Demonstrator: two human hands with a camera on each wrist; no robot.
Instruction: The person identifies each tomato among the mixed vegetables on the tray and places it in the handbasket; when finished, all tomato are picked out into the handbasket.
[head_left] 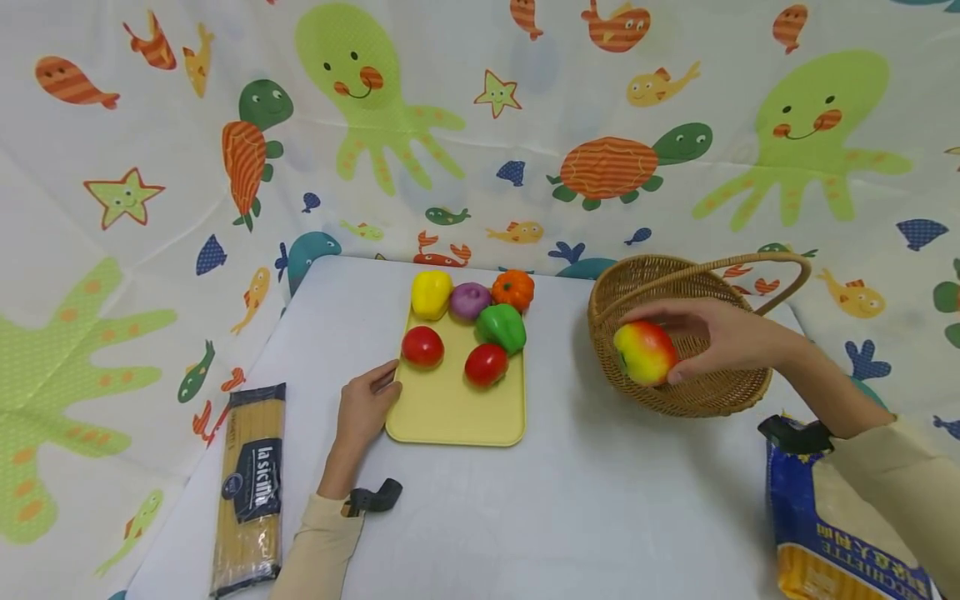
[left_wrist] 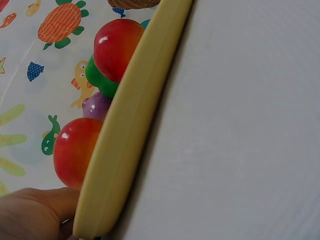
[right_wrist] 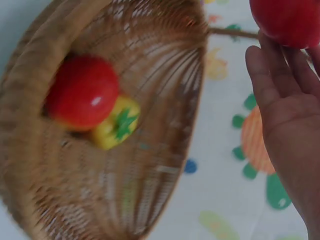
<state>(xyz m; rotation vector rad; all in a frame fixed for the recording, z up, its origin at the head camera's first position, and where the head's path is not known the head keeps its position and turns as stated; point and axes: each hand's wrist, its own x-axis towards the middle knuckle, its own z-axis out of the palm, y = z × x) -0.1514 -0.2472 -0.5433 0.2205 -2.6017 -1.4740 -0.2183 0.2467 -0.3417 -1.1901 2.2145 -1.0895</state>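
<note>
Over the wicker basket, my right hand grips a red-and-yellow fruit, thumb on the near side and fingers across the top. From the right wrist, that fruit shows its red side. Inside the basket lie a red round piece and a yellow piece with a green star-shaped top, slightly blurred. My left hand holds the left edge of the yellow tray. Two tomatoes, a green pepper, a yellow pepper, a purple onion-like vegetable and an orange pumpkin sit on it.
A spaghetti pack lies on the white table at the left. Near the right front is a blue pasta bag, partly under the right sleeve. The basket's handle arches above its right side. A patterned curtain hangs behind.
</note>
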